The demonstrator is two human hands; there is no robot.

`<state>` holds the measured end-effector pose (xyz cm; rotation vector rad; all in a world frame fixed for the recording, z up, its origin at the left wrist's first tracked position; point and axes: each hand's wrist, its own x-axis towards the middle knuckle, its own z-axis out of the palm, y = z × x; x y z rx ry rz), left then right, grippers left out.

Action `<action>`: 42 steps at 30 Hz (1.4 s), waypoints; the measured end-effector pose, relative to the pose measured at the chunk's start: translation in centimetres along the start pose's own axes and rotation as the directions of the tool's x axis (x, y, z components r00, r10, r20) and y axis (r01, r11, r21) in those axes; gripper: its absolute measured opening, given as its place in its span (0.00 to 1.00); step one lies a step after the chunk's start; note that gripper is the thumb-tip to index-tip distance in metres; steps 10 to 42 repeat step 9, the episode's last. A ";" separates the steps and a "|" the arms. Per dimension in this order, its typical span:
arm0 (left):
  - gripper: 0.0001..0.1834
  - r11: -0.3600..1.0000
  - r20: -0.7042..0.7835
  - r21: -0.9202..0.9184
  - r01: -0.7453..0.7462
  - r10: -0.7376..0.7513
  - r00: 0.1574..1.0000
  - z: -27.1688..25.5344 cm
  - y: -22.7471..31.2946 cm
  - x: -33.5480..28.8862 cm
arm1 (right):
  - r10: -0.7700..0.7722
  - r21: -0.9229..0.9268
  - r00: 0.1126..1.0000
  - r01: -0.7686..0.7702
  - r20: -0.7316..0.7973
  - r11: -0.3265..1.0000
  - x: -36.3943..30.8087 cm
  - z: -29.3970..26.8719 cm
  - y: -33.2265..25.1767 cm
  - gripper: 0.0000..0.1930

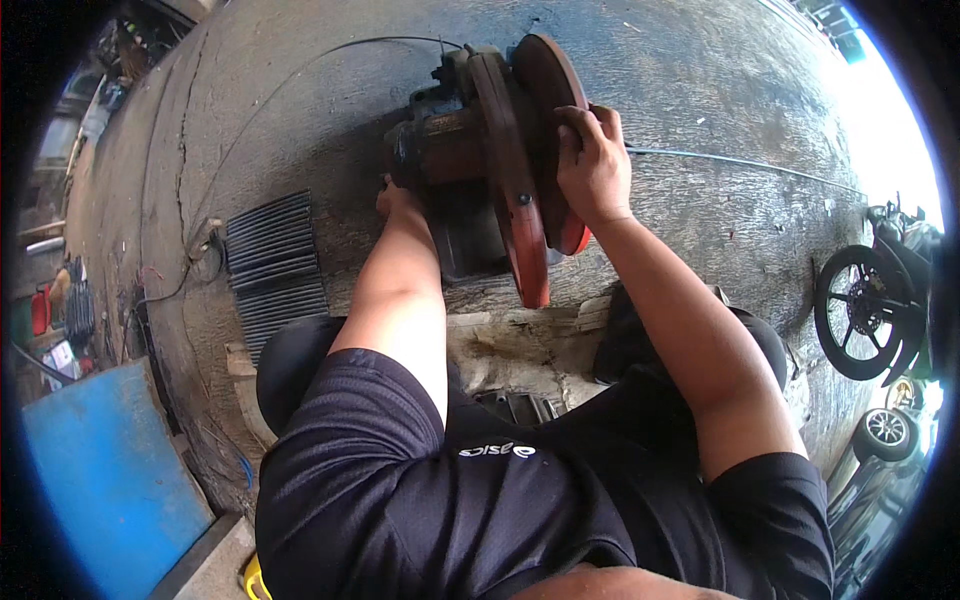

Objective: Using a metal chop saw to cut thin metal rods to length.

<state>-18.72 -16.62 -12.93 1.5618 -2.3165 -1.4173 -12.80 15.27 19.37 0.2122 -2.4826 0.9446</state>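
A grimy dark machine (448, 150) with a short cylindrical body stands on the floor in front of me. Two reddish-brown wheel-like discs show on its right side: a nearer disc (512, 180) seen almost edge-on, and a farther disc (548, 75). My right hand (596, 165) grips the right edge of the farther disc with bent fingers. At the lower left end of the body, my left hand (398, 200) takes hold of the machine from below; most of its fingers are hidden behind it.
A bundle of dark thin rods (275, 255) lies left of the machine. Thin cables (740, 157) cross the floor on both sides. A blue panel (110, 480) stands at the lower left. A motorcycle wheel (858, 312) and a car wheel (886, 430) are at the right.
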 end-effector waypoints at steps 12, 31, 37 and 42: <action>0.30 0.525 0.239 -0.751 0.401 -0.350 0.906 0.4 2.1 -1.6 | 0.170 0.112 0.985 -0.167 -0.021 0.980 -1.9 0.5 0.5 0.30; 0.30 0.525 0.239 -0.751 0.401 -0.350 0.906 0.4 2.1 -1.6 | 0.170 0.112 0.985 -0.167 -0.021 0.980 -1.9 0.5 0.5 0.30; 0.30 0.525 0.239 -0.751 0.401 -0.350 0.906 0.4 2.1 -1.6 | 0.170 0.112 0.985 -0.167 -0.021 0.980 -1.9 0.5 0.5 0.30; 0.30 0.525 0.239 -0.751 0.401 -0.350 0.906 0.4 2.1 -1.6 | 0.170 0.112 0.985 -0.167 -0.021 0.980 -1.9 0.5 0.5 0.30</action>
